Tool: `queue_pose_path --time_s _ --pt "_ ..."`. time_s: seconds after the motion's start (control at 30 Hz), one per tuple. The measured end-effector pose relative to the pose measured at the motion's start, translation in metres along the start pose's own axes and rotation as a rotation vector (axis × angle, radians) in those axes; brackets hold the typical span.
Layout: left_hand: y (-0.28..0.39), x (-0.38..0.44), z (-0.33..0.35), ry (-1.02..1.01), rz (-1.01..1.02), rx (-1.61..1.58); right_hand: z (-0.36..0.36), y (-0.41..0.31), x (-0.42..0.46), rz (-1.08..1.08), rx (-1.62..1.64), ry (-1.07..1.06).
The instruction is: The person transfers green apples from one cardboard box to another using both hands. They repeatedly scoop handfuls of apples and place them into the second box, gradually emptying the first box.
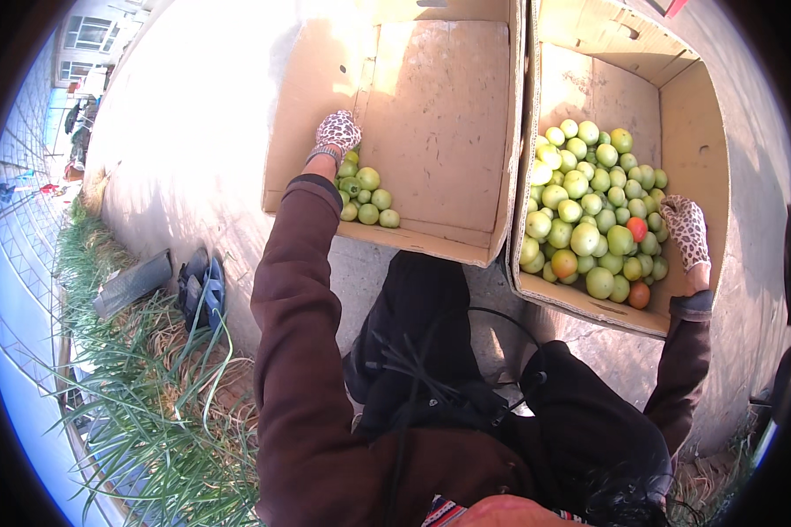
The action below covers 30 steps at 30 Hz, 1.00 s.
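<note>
Two cardboard boxes stand side by side in front of me. In the left cardboard box (441,125), a small group of green tomatoes (369,197) lies in the near left corner. My left hand (339,130), in a leopard-print glove, is just beyond that group; its fingertips are hidden from me. The right cardboard box (692,112) has a large heap of mostly green tomatoes (586,211) in its nearer part. A few, such as a red tomato (637,228), have ripened. Gloved alike, my right hand (685,227) is at the heap's right edge beside the box wall, fingers bent and partly hidden.
Dark sandals (201,286) and a curved grey piece (135,283) lie on the concrete at left. Long green-leaved plants (165,395) border the ground there. A thin black cable (501,313) loops across my lap, between my knees and the boxes.
</note>
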<state>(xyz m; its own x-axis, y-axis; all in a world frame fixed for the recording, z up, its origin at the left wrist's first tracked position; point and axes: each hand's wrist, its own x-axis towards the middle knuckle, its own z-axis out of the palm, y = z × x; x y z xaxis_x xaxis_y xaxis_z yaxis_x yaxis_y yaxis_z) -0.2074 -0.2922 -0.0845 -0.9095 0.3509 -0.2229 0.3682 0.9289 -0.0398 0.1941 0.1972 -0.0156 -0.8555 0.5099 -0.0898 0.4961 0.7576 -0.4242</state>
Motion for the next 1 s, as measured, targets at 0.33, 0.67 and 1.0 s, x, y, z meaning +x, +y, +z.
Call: queue_pose_path --time_s 0.33,0.67,1.0 --pt "0.017 -0.007 0.030 0.094 0.081 0.168 -0.036 -0.059 -0.042 0.578 1.461 -0.447" --pt "0.226 -0.080 -0.138 0.117 0.573 -1.494 -0.011 -0.038 0.000 -0.115 0.213 0.362" --pt "0.356 -0.133 -0.100 -0.273 0.884 -1.297 -0.015 -0.071 -0.013 -0.665 0.032 0.419"
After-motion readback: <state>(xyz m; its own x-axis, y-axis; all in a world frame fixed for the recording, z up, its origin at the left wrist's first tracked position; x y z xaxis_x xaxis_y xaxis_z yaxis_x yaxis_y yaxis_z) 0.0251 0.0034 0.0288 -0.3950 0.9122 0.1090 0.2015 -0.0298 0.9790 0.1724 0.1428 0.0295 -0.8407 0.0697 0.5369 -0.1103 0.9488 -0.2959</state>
